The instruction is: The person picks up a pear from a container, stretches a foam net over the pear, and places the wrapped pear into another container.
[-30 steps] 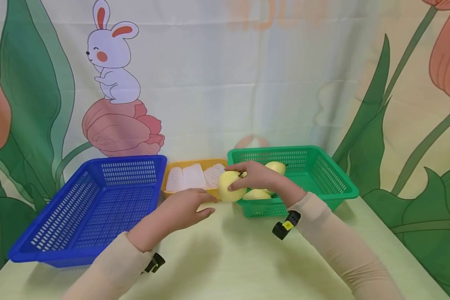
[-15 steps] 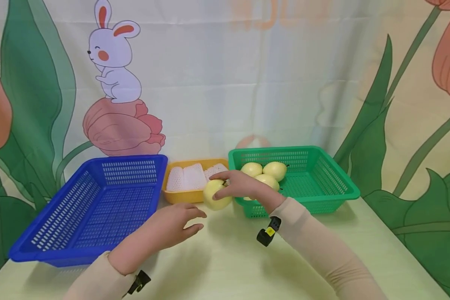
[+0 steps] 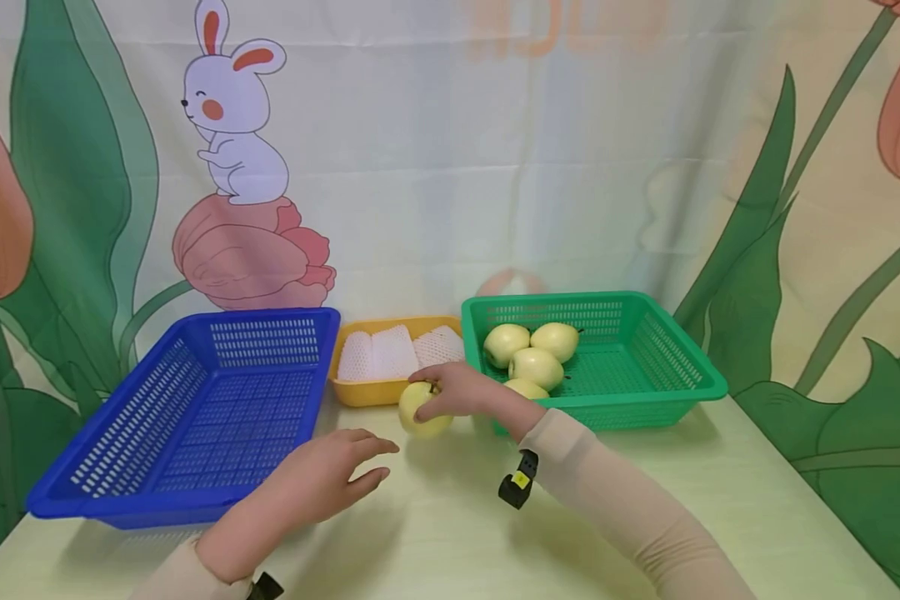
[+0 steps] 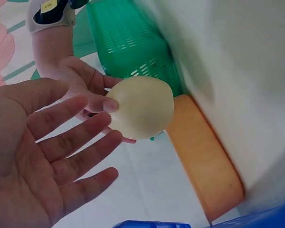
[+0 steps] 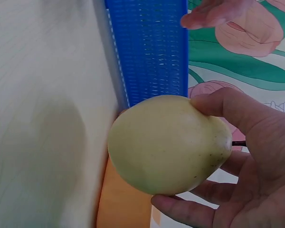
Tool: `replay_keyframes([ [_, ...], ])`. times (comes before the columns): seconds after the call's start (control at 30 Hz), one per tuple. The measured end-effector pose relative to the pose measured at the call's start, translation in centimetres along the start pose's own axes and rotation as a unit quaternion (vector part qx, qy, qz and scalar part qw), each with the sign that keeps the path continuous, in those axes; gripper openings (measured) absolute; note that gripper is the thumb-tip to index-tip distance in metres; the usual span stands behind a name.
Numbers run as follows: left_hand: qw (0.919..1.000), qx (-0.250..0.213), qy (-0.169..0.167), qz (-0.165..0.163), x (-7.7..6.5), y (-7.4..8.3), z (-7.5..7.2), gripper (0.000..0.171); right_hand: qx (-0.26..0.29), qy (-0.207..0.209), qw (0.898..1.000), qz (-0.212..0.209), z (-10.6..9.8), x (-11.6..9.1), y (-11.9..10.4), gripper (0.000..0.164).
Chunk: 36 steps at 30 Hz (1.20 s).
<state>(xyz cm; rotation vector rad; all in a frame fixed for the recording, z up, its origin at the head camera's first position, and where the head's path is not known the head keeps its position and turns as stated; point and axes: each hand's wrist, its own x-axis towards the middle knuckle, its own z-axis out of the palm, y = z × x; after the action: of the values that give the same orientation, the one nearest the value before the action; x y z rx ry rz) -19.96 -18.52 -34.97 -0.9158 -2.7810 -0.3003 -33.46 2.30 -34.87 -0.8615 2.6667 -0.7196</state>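
**Grip check: one loaded, one free**

Head view: blue basket at left, green basket at right. Left hand, lower centre-left: fingers extended, spread wide. Right hand, centre: thumb and fingers gripping a pear, just below mid-frame.

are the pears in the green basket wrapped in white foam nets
No, the pears in the green basket show bare yellow skin, while the white foam nets lie in the yellow tray.
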Motion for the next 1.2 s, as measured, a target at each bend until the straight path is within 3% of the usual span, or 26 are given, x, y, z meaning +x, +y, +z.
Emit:
replay_keyframes([
  [0.2,0.9992,0.010,0.034,0.020,-0.8,0.1,0.5,0.023,-0.013,0.002,1.000,0.000,0.9,0.4,-0.5,0.062],
  [0.43,0.9978,0.026,0.050,0.036,-1.4,0.3,1.3,0.020,-0.003,-0.004,1.000,0.008,1.9,0.7,-1.1,0.061],
  [1.2,0.9983,0.023,0.045,0.029,-2.3,-0.1,1.8,0.020,0.000,-0.016,0.998,0.053,3.3,1.6,-0.3,0.059],
])
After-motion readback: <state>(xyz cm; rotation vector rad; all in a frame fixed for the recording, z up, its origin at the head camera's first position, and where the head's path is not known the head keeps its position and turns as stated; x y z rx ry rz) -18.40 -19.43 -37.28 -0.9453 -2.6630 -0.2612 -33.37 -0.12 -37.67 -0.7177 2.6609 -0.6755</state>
